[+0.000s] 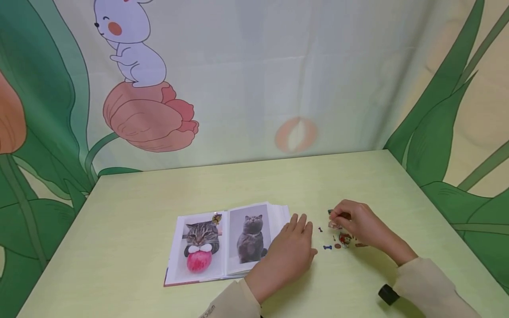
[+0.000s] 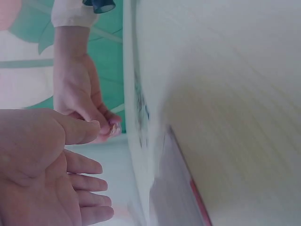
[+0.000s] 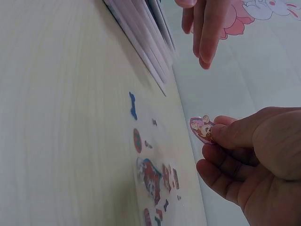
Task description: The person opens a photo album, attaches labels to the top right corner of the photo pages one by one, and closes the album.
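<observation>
An open photo album lies on the table, with a tabby cat and pink ball on its left page and a grey cat on its right. A small sticker is at the left photo's upper corner. My left hand hovers by the album's right edge, fingers extended and holding nothing. Between thumb and finger, my right hand pinches a small cartoon sticker, raised above the table. Below it lies a clear sticker sheet with bones and cartoon figures, partly hidden by that hand in the head view.
The pale yellow table holds the album and sheet. Behind it hangs a curtain printed with a rabbit, flowers and leaves. A small black cylinder is beside the right sleeve.
</observation>
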A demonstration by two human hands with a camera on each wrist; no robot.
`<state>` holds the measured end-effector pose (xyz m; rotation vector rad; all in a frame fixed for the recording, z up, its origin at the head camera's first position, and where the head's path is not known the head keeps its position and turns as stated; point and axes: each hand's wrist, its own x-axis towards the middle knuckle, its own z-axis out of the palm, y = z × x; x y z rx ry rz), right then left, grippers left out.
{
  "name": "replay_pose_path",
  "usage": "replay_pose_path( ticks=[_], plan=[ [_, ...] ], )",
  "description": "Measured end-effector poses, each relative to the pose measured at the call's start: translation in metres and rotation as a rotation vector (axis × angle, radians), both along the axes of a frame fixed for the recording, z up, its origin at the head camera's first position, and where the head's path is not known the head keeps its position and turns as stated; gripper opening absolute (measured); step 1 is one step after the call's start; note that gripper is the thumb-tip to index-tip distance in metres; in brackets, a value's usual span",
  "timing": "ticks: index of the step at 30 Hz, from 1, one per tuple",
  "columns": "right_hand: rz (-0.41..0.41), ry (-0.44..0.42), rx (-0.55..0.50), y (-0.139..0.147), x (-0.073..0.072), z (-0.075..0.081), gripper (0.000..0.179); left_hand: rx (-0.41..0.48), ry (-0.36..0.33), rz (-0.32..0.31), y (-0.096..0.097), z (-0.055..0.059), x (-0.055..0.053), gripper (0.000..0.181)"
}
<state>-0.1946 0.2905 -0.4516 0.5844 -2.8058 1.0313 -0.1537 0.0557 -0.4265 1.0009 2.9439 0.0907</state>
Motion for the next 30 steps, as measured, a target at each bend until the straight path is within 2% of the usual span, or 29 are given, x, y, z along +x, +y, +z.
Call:
replay_pose_path(
  ticks=[5,10,14,22,30],
  plan=[
    [0.021,-0.054,-0.006,-0.005,-0.004,0.003,0.014,0.046,-0.005,0.023,-0.021,0.005,0.0,0.061],
    [0.053,-0.047,-0.007,-0.014,-0.009,0.005,0.012,0.089,-0.03,0.043,-0.039,0.008,-0.001,0.061],
    [0.074,-0.033,-0.001,-0.02,-0.013,0.007,0.012,0.142,-0.066,0.071,-0.055,0.006,-0.004,0.061],
    [0.124,-0.01,0.008,-0.03,-0.019,0.016,0.011,0.202,-0.002,0.096,-0.081,0.001,-0.01,0.061],
    [0.168,-0.032,-0.016,-0.046,-0.027,0.023,0.011,0.234,-0.036,0.12,-0.098,-0.003,-0.011,0.062]
  ],
)
